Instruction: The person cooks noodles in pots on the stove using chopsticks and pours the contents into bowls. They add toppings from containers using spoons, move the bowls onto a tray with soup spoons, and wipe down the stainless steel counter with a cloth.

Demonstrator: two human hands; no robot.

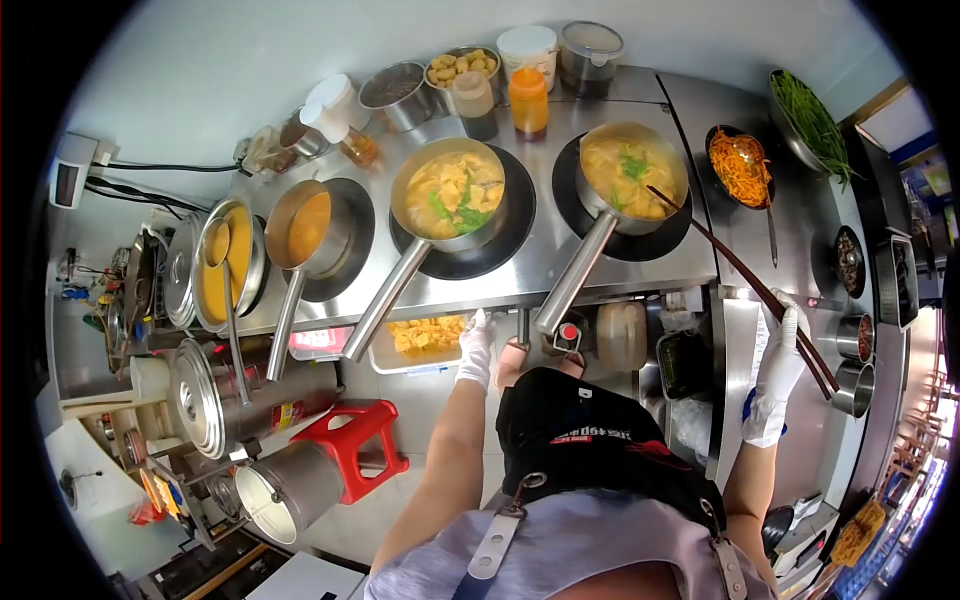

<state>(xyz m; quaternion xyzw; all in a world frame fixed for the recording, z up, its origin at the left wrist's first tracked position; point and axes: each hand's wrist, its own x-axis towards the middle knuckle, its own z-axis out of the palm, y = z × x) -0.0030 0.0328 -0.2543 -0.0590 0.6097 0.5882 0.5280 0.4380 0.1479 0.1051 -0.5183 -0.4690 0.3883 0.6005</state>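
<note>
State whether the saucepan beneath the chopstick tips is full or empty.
Full: yellow soup topped with green leaves spreads across the saucepan, close to its rim.

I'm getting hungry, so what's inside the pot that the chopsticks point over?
Inside the pot, under the tips of the chopsticks, you can see yellow soup with green leaves near the middle. Anything sunk below the surface is hidden.

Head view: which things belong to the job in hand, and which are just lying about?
In the job:
chopsticks, held in the right hand
rightmost pan, with the chopstick tips over its food
probably the middle pan, holding similar food

Apparently just lying about:
red stool
metal pail
white wall box
</note>
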